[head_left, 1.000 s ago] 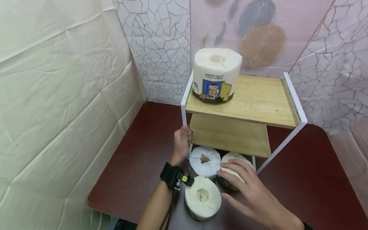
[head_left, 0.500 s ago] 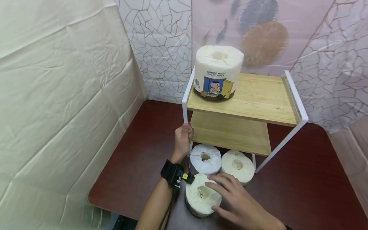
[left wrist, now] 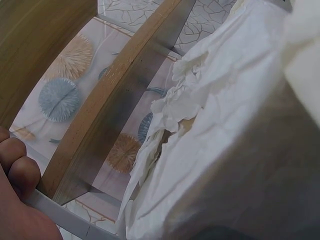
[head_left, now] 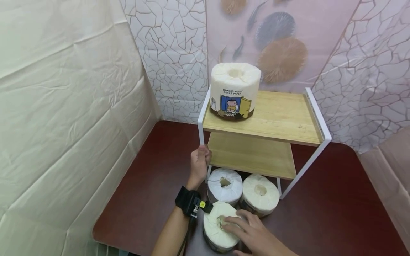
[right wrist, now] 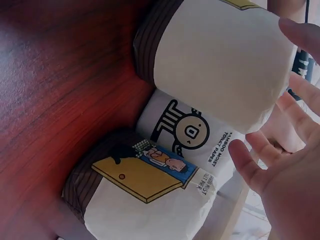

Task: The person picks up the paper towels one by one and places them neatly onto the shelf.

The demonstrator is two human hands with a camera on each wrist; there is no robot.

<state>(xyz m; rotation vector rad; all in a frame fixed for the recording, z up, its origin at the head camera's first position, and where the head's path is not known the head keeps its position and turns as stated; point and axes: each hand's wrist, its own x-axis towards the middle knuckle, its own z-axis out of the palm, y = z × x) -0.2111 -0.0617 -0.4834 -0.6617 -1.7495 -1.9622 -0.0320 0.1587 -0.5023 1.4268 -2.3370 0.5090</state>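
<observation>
My left hand (head_left: pixel 199 160) grips the white left front post of a small wooden shelf (head_left: pixel 282 117); in the left wrist view its curled fingers (left wrist: pixel 22 172) wrap the white frame. My right hand (head_left: pixel 253 233) is over the nearest toilet paper roll (head_left: pixel 213 229), fingers spread and slightly bent at its top. The right wrist view shows the fingers and thumb (right wrist: pixel 302 36) beside this roll's top edge, not closed round it. A whiter roll (head_left: pixel 221 193) with a torn top and a cream roll (head_left: pixel 266 199) stand behind it, by the shelf's base.
Another wrapped roll (head_left: pixel 235 90) with a cartoon print stands on the left of the top board. A lower board (head_left: pixel 253 154) sits beneath. The dark red table (head_left: pixel 333 199) is bounded by cream cloth (head_left: pixel 73 124) at left and patterned sheets behind.
My right hand has moved left from above the cream roll to the nearest roll. The left hand keeps its grip on the post. The head view has shifted slightly.
</observation>
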